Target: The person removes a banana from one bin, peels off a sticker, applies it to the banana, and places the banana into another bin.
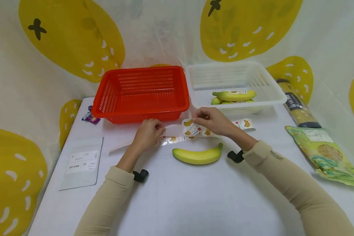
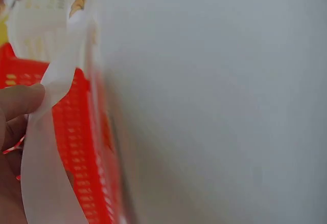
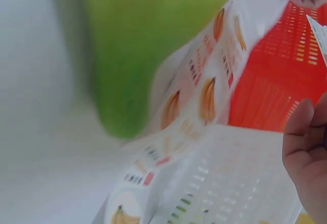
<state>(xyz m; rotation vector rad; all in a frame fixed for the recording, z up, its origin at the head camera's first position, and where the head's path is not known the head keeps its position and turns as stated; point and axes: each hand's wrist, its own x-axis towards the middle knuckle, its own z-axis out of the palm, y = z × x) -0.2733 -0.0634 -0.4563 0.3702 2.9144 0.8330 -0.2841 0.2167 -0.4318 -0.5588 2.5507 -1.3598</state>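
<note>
My left hand [image 1: 147,134] pinches the white backing of a long strip of banana-printed labels [image 1: 206,132] in front of the baskets. In the left wrist view, thumb and fingers grip the bare backing [image 2: 48,157]. Close by on the right, my right hand [image 1: 213,120] holds a banana sticker [image 1: 187,122] by its edge between thumb and fingertips, over the strip. That sticker's white edge [image 3: 321,37] also appears in the right wrist view. A single yellow-green banana [image 1: 198,156] lies on the table just in front of the strip.
Behind the hands stands a red basket [image 1: 144,116]; beside it, a white basket [image 1: 271,98] contains labelled bananas [image 1: 234,95]. A white pouch [image 1: 82,165] and a purple packet [image 1: 91,118] lie left. To the right are a jar [image 1: 299,105] and a green bag [image 1: 324,150].
</note>
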